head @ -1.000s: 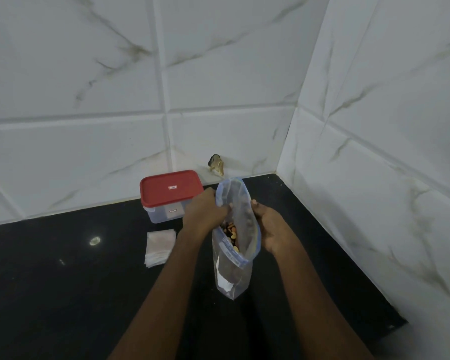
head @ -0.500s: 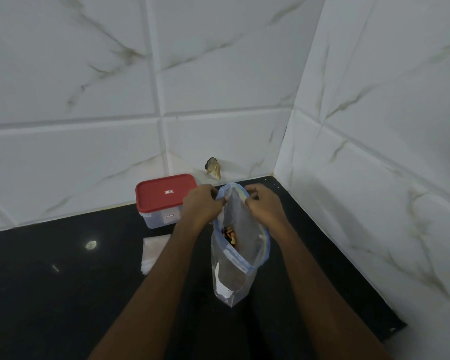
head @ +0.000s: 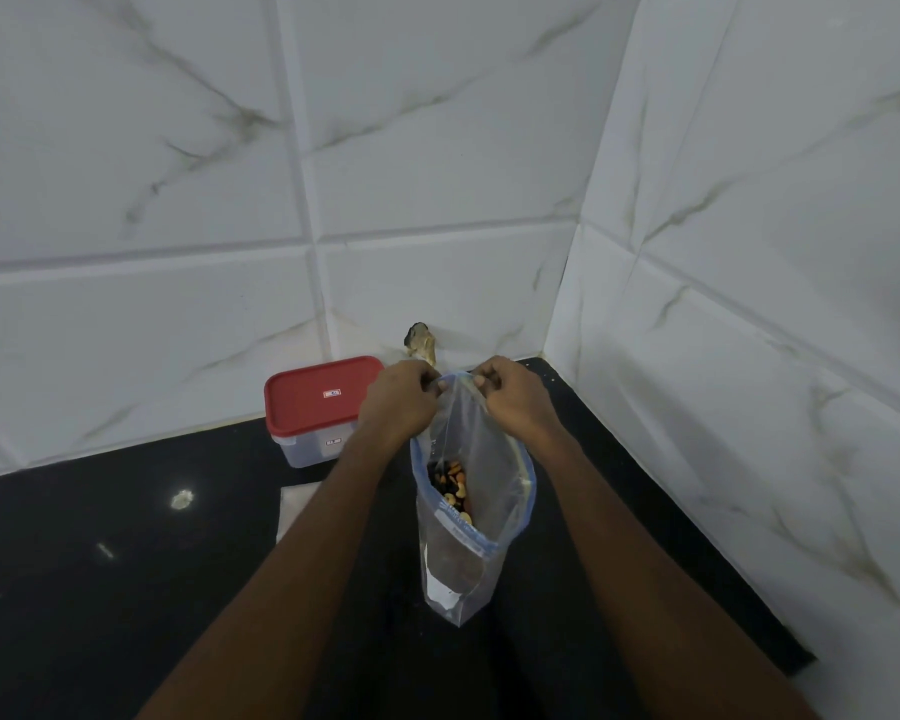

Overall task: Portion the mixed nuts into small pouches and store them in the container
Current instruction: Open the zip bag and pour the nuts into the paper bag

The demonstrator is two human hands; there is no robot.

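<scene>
Nearest, the zip bag stands upright on the black desk, with mixed nuts visible through its mouth. At its far rim, the left hand and right hand each pinch the seal strip. Part the rim evenly and keep the base planted, or the bag may tip. Left of the bag lie the small pouches; beyond them stands the lidded container. Tiled walls close in behind and right of the bag; open room lies to its left.
</scene>
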